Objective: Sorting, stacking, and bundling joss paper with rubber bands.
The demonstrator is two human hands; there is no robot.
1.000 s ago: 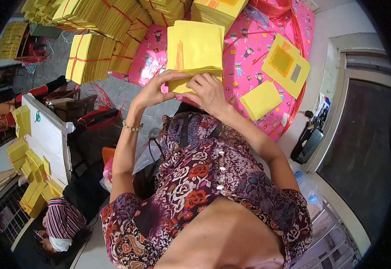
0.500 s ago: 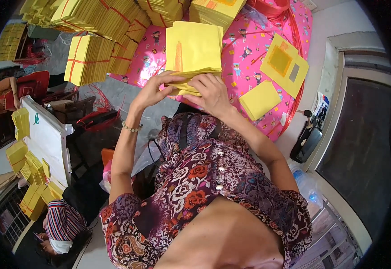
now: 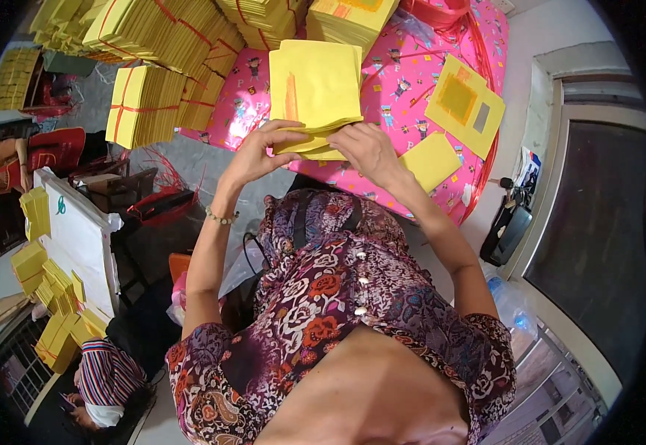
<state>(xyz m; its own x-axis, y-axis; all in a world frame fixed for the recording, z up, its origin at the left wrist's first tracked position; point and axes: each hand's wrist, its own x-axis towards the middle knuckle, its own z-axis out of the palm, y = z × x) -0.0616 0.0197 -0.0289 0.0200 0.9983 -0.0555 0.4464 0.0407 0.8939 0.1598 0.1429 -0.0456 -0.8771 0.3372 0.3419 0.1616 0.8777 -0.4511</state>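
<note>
A stack of yellow paper sheets [image 3: 319, 81] with an orange streak on its top face lies at the near edge of a pink patterned table cover. The near ends of some sheets bend and part toward me. My left hand [image 3: 257, 157] is closed on the left side of these sheets, thumb below and fingers above. At their right side my right hand [image 3: 371, 154] grips the near corner, its fingertips partly hidden by the paper. To the right lies a smaller yellow paper pile [image 3: 432, 162], close to my right wrist.
Red-tied yellow paper bundles [image 3: 145, 104] stand at the far left. Beyond the pile, yellow sheets with orange and grey patches [image 3: 465, 104] lie on the pink cover [image 3: 404, 81]. Red strands [image 3: 486, 52] run along the right edge. Another person in stripes [image 3: 108, 374] sits lower left.
My right hand has shifted right, from the middle of the near edge to the right corner. The near ends of the sheets are now more exposed between my hands.
</note>
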